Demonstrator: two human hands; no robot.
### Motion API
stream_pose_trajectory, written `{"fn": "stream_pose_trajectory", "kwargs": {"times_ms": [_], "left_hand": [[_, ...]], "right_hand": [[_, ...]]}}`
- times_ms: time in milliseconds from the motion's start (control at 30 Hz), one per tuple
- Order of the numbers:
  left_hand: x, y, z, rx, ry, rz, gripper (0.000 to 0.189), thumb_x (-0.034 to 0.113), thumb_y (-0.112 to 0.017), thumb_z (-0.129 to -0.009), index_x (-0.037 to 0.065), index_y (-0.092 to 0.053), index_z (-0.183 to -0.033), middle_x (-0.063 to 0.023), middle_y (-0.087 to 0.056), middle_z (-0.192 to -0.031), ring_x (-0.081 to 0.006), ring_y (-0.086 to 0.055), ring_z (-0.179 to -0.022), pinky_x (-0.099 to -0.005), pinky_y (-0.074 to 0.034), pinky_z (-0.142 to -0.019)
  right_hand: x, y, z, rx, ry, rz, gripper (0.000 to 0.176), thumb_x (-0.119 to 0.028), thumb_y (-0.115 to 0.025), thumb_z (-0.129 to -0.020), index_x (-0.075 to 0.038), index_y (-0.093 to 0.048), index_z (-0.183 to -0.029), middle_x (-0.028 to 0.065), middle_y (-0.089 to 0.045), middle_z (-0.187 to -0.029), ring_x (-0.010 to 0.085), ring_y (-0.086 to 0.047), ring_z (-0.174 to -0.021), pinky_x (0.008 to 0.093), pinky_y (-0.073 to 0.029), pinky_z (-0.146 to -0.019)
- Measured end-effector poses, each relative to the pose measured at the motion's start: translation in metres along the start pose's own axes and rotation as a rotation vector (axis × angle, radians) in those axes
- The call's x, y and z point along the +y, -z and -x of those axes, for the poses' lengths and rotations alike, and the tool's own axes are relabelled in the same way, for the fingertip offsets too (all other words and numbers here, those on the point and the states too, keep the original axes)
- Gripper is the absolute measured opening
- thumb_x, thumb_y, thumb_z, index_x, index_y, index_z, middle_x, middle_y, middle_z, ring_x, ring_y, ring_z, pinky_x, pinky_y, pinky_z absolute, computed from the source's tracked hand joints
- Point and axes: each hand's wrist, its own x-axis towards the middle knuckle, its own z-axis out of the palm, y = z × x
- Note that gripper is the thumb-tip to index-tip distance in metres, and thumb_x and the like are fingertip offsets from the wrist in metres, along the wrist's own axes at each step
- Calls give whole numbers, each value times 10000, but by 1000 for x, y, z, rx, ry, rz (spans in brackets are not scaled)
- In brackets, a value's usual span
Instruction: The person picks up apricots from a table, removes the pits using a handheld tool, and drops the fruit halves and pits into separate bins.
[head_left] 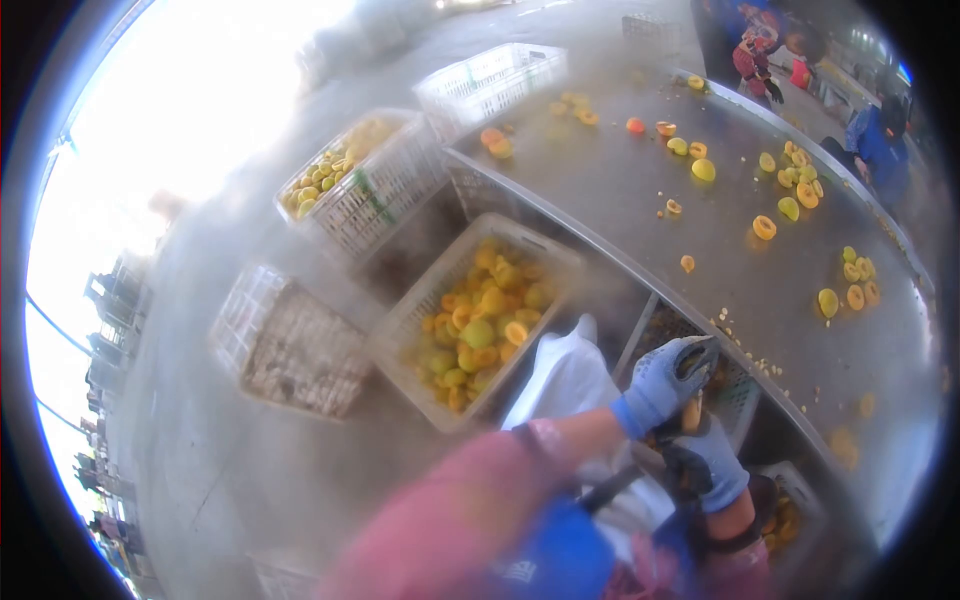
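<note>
Fruit piece [692,412], orange-tan and mostly hidden: lies between the left hand [672,385] and the right hand [708,462], just beside the edge of the metal table [600,185]. Both hands in grey-blue gloves [648,392] with dark parts, close together, with fingers curled inward; cannot tell in which of the two the firm grip. Near the hands, partly covered, a green basket [742,400]. Beside the left forearm, a white cloth [565,380].

On the blue garment [570,545], a small white mark [520,571], too blurred for reading. On the wall of a white crate [340,225] with yellow-green fruit inside, a green patch [372,195]; cannot tell if label or only colour.

Nearer to the hands, a pale crate [545,240], well filled with orange and green fruit [480,335], some of it in halves. To the left, on the floor [200,480], a dirty crate [300,350]. On the table, scattered fruit halves [764,228] and, along the near edge, small pale bits [755,358]. Beyond the far side, a person in red [755,60] and a person in blue [882,145].
</note>
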Motion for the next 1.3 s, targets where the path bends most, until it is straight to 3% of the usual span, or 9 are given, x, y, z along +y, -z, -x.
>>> {"fn": "stream_pose_trajectory", "kwargs": {"times_ms": [133, 300, 367, 467, 667, 833, 1000, 1200, 1300], "left_hand": [[-8, -3, -3, -100, 171, 154, 317, 182, -649, -814, 64, -620, -1107, -135, -654, -1015, -261, -638, -898, -332, -494, -792], [-9, 13, -21, -409, 139, 380, 312, 185, -648, -820, 57, -624, -1103, -131, -670, -962, -219, -642, -856, -321, -492, -777], [-21, 5, -32, -437, 238, 247, 318, 187, -650, -818, 44, -621, -1101, -132, -673, -942, -203, -642, -844, -314, -492, -768], [-20, -21, -21, 10, 115, -14, 334, 183, -660, -810, 17, -615, -1097, -120, -673, -911, -160, -631, -820, -298, -494, -742], [-41, -45, -19, 24, 353, 553, 246, 92, -602, -868, 1, -620, -1096, -48, -659, -950, -106, -594, -833, -243, -489, -756], [-17, -20, -22, -128, 323, 541, 201, 89, -608, -872, -24, -637, -1037, -48, -646, -883, -86, -571, -757, -239, -489, -669], [-38, -24, -28, -119, 431, 644, 254, 122, -533, -896, -94, -611, -1005, -150, -669, -933, -211, -653, -711, -276, -527, -624], [-6, -10, -26, -214, 103, 357, 252, 107, -591, -884, -56, -624, -1073, -114, -666, -944, -152, -624, -770, -250, -505, -688], [-2, -12, -25, -190, 244, 276, 242, 84, -586, -876, -43, -633, -1076, -103, -675, -932, -139, -624, -779, -244, -501, -698]], "right_hand": [[2, 4, 3, -41, 253, 231, 145, -130, -665, -773, -47, -620, -882, 58, -620, -805, 144, -581, -701, 272, -472, -617], [-5, -2, 9, -8, -104, -259, 173, -108, -666, -752, -55, -617, -910, 66, -621, -790, 198, -603, -699, 293, -488, -627], [9, 0, -4, 31, -3, -42, 209, -112, -671, -762, -26, -614, -944, 30, -618, -802, 128, -586, -696, 267, -479, -610], [15, 2, -17, 97, -36, -175, 239, -147, -682, -763, -8, -598, -938, 64, -642, -803, 134, -614, -712, 282, -485, -612], [56, -6, -32, 743, 162, 758, 309, -148, -689, -741, 3, -599, -994, 76, -654, -769, 152, -626, -681, 285, -486, -620], [16, -2, -8, 274, 8, -94, 214, -91, -657, -756, -16, -622, -954, 35, -616, -744, 104, -561, -531, 245, -434, -447], [63, 10, -31, 483, 166, 650, 377, -225, -665, -764, -16, -560, -1059, 200, -637, -912, 380, -609, -848, 427, -480, -758], [34, 16, -20, 182, 205, 210, 325, -179, -641, -784, -54, -579, -1078, 138, -625, -983, 298, -599, -944, 362, -476, -813], [62, 13, -35, 337, 288, 657, 364, -222, -655, -763, -34, -555, -1058, 181, -618, -901, 321, -610, -845, 405, -477, -749]]}}
